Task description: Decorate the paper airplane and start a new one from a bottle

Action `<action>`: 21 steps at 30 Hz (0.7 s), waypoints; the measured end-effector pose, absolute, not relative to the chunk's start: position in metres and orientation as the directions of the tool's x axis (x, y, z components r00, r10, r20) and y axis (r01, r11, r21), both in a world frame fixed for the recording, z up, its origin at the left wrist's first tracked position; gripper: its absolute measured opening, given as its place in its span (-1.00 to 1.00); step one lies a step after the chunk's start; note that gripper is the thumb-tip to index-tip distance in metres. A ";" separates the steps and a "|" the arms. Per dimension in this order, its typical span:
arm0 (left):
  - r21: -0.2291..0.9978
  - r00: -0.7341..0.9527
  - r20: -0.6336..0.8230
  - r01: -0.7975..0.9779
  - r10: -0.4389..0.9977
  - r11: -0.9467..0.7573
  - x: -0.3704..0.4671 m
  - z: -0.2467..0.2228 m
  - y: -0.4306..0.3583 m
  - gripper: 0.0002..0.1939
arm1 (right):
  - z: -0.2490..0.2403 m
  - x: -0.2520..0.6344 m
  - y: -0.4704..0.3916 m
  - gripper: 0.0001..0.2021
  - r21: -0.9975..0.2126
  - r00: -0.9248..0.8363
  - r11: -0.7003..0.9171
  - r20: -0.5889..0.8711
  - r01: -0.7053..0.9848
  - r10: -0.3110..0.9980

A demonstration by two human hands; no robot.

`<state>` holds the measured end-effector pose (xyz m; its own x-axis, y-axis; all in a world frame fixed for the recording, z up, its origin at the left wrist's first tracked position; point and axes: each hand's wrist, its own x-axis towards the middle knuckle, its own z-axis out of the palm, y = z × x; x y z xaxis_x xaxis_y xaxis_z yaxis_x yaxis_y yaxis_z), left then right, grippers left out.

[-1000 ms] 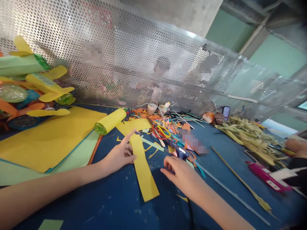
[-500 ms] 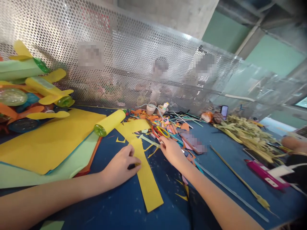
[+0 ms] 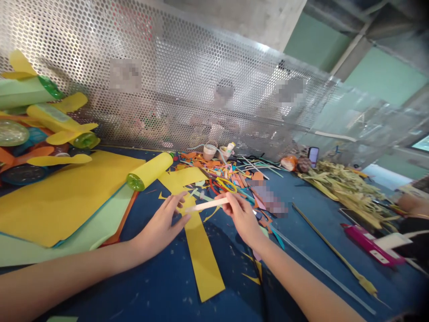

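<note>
My right hand pinches a slim whitish stick by its right end, above the table. The stick's exact kind is unclear; its other end points left toward my left hand. My left hand is open, thumb and fingers apart around the stick's far tip; whether they touch it I cannot tell. Below the stick lies a long yellow paper strip running toward me. A second yellow paper piece crosses its far end. Left of that rests a green-ended bottle wrapped in yellow paper.
Stacked yellow paper and pale green sheets lie left, below paper-covered bottles with propellers. Coloured scraps and scissors lie beyond my right hand. At right are a long thin stick, a pink power strip and dried husks.
My right hand has drawn back from the scraps by the scissors and now holds the whitish stick. My left hand has shifted slightly left and up, its fingers spreading.
</note>
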<state>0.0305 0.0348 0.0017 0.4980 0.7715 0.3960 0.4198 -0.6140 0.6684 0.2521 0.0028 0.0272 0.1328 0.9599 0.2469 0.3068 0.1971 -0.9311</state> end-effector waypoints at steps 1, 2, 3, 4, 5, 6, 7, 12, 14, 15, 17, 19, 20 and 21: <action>0.656 0.534 0.382 0.418 0.754 -0.628 0.031 0.002 0.036 -0.66 | 0.026 0.249 0.002 -0.60 -0.949 0.108 0.189 0.222 0.253 0.969; 0.639 0.575 0.371 0.412 0.730 -0.649 0.031 0.002 0.036 -0.73 | 0.026 0.246 0.000 -0.60 -0.960 0.079 0.187 0.207 0.206 0.975; 0.619 0.611 0.366 0.404 0.702 -0.674 0.031 0.002 0.035 -0.77 | 0.027 0.243 -0.002 -0.61 -0.969 0.046 0.185 0.195 0.166 0.980; 0.595 0.640 0.370 0.393 0.674 -0.701 0.032 0.002 0.034 -0.78 | 0.028 0.240 -0.005 -0.64 -0.974 0.007 0.180 0.183 0.140 0.983; 0.569 0.663 0.377 0.385 0.647 -0.727 0.032 0.002 0.033 -0.78 | 0.029 0.237 -0.007 -0.69 -0.977 -0.046 0.169 0.165 0.133 0.985; 0.539 0.682 0.386 0.380 0.621 -0.752 0.032 0.002 0.031 -0.78 | 0.029 0.235 -0.010 -0.74 -0.979 -0.107 0.152 0.139 0.135 0.985; 0.501 0.705 0.394 0.373 0.589 -0.781 0.032 0.002 0.029 -0.77 | 0.029 0.232 -0.012 -0.78 -0.981 -0.168 0.134 0.110 0.137 0.980; 0.311 0.799 0.395 0.349 0.454 -0.884 0.032 0.001 0.020 -0.75 | 0.018 0.223 -0.019 -0.80 -0.993 -0.323 0.085 0.055 0.079 0.945; 0.274 0.813 0.385 0.351 0.437 -0.895 0.033 0.002 0.018 -0.73 | 0.014 0.221 -0.019 -0.80 -0.991 -0.338 0.092 0.055 0.095 0.939; 0.262 0.819 0.380 0.351 0.430 -0.899 0.033 0.002 0.018 -0.71 | 0.013 0.220 -0.019 -0.80 -0.989 -0.348 0.099 0.056 0.108 0.936; 0.239 0.829 0.378 0.344 0.413 -0.908 0.034 0.003 0.017 -0.70 | 0.013 0.220 -0.019 -0.80 -0.983 -0.361 0.124 0.069 0.132 0.930; 0.221 0.837 0.374 0.338 0.400 -0.915 0.036 0.003 0.018 -0.72 | 0.015 0.221 -0.018 -0.81 -0.982 -0.369 0.138 0.080 0.132 0.926; 0.222 0.839 0.366 0.342 0.403 -0.913 0.036 0.003 0.018 -0.73 | 0.015 0.221 -0.017 -0.81 -0.983 -0.378 0.134 0.079 0.123 0.922; 0.230 0.840 0.354 0.349 0.412 -0.909 0.036 0.003 0.018 -0.74 | 0.016 0.222 -0.017 -0.82 -0.986 -0.390 0.125 0.073 0.108 0.918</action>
<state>0.0363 0.0180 0.0025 0.8397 0.4118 0.3539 0.3485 -0.9086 0.2303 0.2217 -0.0169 0.0160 -0.3900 0.9179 0.0733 0.1080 0.1246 -0.9863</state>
